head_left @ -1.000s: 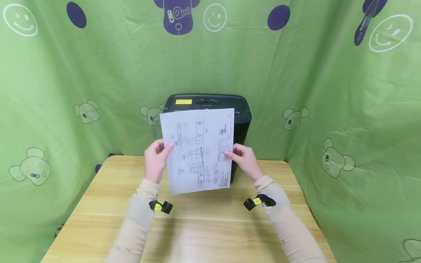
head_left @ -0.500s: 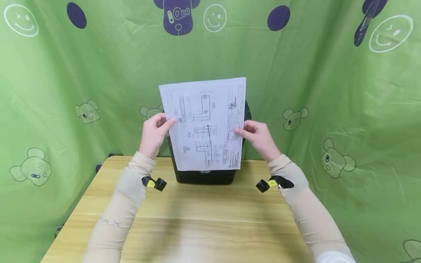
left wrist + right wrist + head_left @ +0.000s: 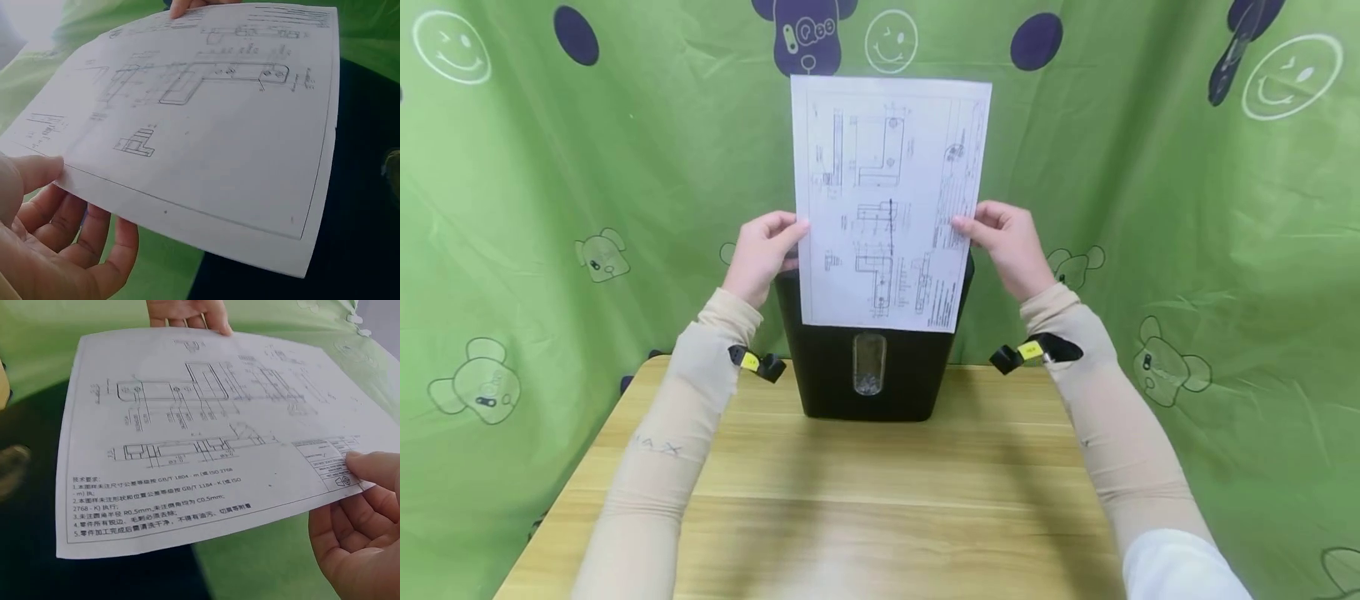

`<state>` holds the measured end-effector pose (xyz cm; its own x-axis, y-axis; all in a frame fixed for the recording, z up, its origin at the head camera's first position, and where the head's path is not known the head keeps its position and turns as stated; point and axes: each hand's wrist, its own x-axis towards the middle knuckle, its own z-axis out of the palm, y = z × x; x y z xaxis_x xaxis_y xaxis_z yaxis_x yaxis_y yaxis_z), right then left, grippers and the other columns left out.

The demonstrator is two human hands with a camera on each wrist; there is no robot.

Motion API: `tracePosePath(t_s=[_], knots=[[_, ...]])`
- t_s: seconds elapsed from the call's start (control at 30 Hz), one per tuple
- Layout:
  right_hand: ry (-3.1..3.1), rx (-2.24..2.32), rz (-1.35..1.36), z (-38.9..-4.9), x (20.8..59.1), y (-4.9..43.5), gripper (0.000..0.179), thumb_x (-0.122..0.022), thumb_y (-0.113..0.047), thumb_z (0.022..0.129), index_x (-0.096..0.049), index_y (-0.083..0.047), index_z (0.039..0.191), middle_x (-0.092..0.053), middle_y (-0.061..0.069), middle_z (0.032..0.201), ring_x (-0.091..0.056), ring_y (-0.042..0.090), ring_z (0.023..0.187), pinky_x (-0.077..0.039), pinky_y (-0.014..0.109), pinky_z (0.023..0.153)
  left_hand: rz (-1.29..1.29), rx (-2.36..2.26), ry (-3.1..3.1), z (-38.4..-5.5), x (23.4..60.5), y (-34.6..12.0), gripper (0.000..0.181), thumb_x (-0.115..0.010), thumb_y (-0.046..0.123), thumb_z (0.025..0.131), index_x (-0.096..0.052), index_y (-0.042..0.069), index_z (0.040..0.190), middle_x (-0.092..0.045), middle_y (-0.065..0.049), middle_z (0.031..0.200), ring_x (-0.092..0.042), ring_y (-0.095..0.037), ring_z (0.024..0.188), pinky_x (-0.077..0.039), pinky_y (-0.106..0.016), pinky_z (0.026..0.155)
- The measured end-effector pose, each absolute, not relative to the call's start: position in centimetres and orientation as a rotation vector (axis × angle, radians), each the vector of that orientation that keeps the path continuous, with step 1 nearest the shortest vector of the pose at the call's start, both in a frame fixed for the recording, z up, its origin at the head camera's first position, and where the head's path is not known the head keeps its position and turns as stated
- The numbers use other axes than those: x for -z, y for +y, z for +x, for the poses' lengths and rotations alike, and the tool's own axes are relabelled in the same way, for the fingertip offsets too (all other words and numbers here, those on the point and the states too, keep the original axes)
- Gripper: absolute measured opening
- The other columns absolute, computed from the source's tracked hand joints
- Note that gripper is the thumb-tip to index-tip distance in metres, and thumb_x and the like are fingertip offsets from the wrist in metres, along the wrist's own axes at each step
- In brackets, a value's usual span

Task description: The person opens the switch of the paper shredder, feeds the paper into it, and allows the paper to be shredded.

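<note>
A white sheet of paper (image 3: 880, 175) printed with a technical drawing is held up in front of the green backdrop. My left hand (image 3: 762, 254) pinches its left edge, thumb on the printed face and fingers behind. On the opposite edge my right hand (image 3: 1009, 246) pinches it the same way. The paper's lower edge overlaps the top of a black paper shredder (image 3: 827, 367) in the head view, hiding the machine's upper face. In the right wrist view, lines of small text run along one end of the paper (image 3: 156, 487), with the right thumb (image 3: 375, 470) over a printed table.
The shredder stands toward the back of a wooden table (image 3: 865, 483) and has a clear window (image 3: 869, 365) with shreds low inside. Green patterned curtain (image 3: 1150, 167) encloses the table at the back and both sides. A small camera (image 3: 760, 364) is strapped to each wrist.
Both hands have lifted the paper up and away, slightly to the right. The shredder's front and window, covered before, now show beneath it, while its top is hidden.
</note>
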<state>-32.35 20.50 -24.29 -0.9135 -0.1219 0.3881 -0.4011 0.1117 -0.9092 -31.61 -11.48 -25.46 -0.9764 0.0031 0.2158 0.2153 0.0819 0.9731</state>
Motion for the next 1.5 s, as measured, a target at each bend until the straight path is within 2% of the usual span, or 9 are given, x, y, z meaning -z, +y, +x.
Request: tracePosePath(t_s=[0.17, 0.43, 0.67, 0.83, 1.13, 1.5], knots=[[-2.153, -1.922, 0.569, -34.0, 21.7, 20.8, 0.014, -0.072, -0.014, 0.087, -0.071, -0.004, 0.098, -0.075, -0.003, 0.090, -0.069, 0.012, 0.084, -0.055, 0.023, 0.082, -0.251, 2.031, -2.150, -33.2, 23.3, -11.3, 0.025, -0.063, 0.025, 0.095, -0.066, 0.008, 0.113, -0.068, 0.000, 0.099, -0.065, -0.015, 0.085, -0.056, -0.031, 0.076], [-2.141, -1.899, 0.581, -36.3, 18.6, 20.0, 0.010, -0.072, -0.011, 0.088, -0.072, -0.005, 0.096, -0.075, -0.004, 0.085, -0.069, 0.011, 0.079, -0.053, 0.024, 0.080, -0.240, 2.113, -2.083, -35.5, 20.3, -11.4, 0.020, -0.061, 0.021, 0.096, -0.066, 0.008, 0.111, -0.067, 0.000, 0.100, -0.064, -0.015, 0.087, -0.057, -0.036, 0.084], [-2.076, -1.942, 0.582, -37.8, 17.9, 18.8, 0.008, -0.072, -0.008, 0.087, -0.071, -0.006, 0.094, -0.074, -0.003, 0.083, -0.068, 0.012, 0.077, -0.055, 0.023, 0.076, -0.148, 2.136, -2.046, -37.3, 18.6, -11.7, 0.017, -0.061, 0.022, 0.096, -0.066, 0.011, 0.109, -0.064, 0.002, 0.099, -0.058, -0.014, 0.087, -0.053, -0.029, 0.076], [-2.057, -1.946, 0.574, -38.2, 18.4, 18.3, 0.007, -0.071, -0.007, 0.087, -0.070, -0.006, 0.094, -0.073, -0.001, 0.083, -0.067, 0.012, 0.077, -0.055, 0.022, 0.076, -0.103, 2.166, -1.999, -37.9, 18.7, -11.7, 0.015, -0.062, 0.021, 0.095, -0.067, 0.012, 0.106, -0.063, 0.003, 0.097, -0.055, -0.014, 0.085, -0.050, -0.027, 0.072], [-2.035, -1.924, 0.574, -38.4, 19.2, 18.2, 0.005, -0.070, -0.006, 0.087, -0.070, -0.008, 0.092, -0.072, -0.001, 0.082, -0.066, 0.011, 0.077, -0.055, 0.021, 0.076, -0.119, 2.160, -1.998, -38.1, 19.8, -11.8, 0.017, -0.062, 0.023, 0.095, -0.067, 0.013, 0.107, -0.063, 0.002, 0.095, -0.057, -0.013, 0.082, -0.051, -0.031, 0.080], [-2.065, -1.911, 0.573, -38.8, 20.5, 18.0, 0.009, -0.071, -0.009, 0.088, -0.071, -0.008, 0.097, -0.072, -0.003, 0.086, -0.066, 0.011, 0.081, -0.054, 0.021, 0.080, -0.104, 2.183, -1.979, -37.9, 20.8, -12.1, 0.016, -0.062, 0.022, 0.095, -0.067, 0.012, 0.106, -0.064, 0.002, 0.097, -0.061, -0.014, 0.084, -0.051, -0.030, 0.080]])
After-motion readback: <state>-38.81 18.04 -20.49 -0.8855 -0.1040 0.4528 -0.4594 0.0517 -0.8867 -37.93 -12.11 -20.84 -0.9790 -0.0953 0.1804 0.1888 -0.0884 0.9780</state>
